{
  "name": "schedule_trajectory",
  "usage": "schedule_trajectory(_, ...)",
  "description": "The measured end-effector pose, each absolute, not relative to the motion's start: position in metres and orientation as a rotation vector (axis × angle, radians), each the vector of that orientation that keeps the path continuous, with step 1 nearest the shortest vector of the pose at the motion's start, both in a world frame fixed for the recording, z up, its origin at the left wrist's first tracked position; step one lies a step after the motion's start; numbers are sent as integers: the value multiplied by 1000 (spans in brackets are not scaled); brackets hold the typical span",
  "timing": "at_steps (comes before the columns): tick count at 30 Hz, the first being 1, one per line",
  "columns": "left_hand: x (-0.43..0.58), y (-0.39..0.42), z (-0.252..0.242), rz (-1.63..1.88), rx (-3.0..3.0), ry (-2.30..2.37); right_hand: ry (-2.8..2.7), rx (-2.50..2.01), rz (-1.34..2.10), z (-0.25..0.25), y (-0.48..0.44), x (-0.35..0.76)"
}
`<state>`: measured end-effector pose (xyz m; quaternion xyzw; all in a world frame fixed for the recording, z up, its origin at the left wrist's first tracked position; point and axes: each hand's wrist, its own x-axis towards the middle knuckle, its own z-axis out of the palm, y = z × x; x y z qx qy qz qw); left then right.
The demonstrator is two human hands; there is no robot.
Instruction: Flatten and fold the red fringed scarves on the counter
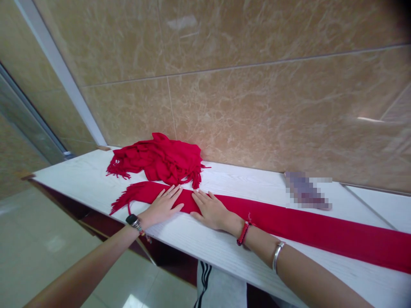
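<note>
A long red scarf (308, 224) lies stretched flat along the white tabletop, its fringed end at the left and its other end running out of view at the right. My left hand (163, 207) rests palm down on it near the fringe, fingers extended. Just to the right, my right hand (212, 209) also presses flat on the scarf, fingers stretched out. A gap of red cloth shows between the two hands. Behind them a second red fringed scarf (160, 158) sits in a crumpled heap against the wall.
The white tabletop (180, 239) is long and narrow and borders a tan marbled wall (224, 111). At the back right lies a pixelated flat object (305, 190). Dark red shelving is under the table. A white cloth with black stripes (221, 284) shows below the front edge.
</note>
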<state>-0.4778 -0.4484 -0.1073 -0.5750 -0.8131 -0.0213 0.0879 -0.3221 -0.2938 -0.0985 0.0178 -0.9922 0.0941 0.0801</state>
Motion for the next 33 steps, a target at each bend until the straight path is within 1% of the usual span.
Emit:
schedule_trajectory(6, -472, -447, -93, 36, -1718, -2589, -2977, 44, 221, -96, -274, -282)
schedule_trajectory(10, -469, -433, -82, 114, -1821, -2656, -2930, -58, 201, -85, -263, -257)
schedule_trajectory(15, -435, -391, -81, -134, -1958, -2447, -2940, -297, 167, -90, -246, -234)
schedule_trajectory(17, -419, -376, -85, -158, -2041, -2363, -2948, -327, 158, -94, -240, -225)
schedule_trajectory(22, -406, -367, -98, -32, -2147, -2221, -2943, -288, 116, -97, -236, -207)
schedule_trajectory(26, -409, -372, -101, -40, -2134, -2145, -2929, -257, 83, -98, -235, -205)
schedule_trajectory(33, -411, -365, -90, 91, -2233, -2294, -2889, -116, 73, -101, -234, -207)
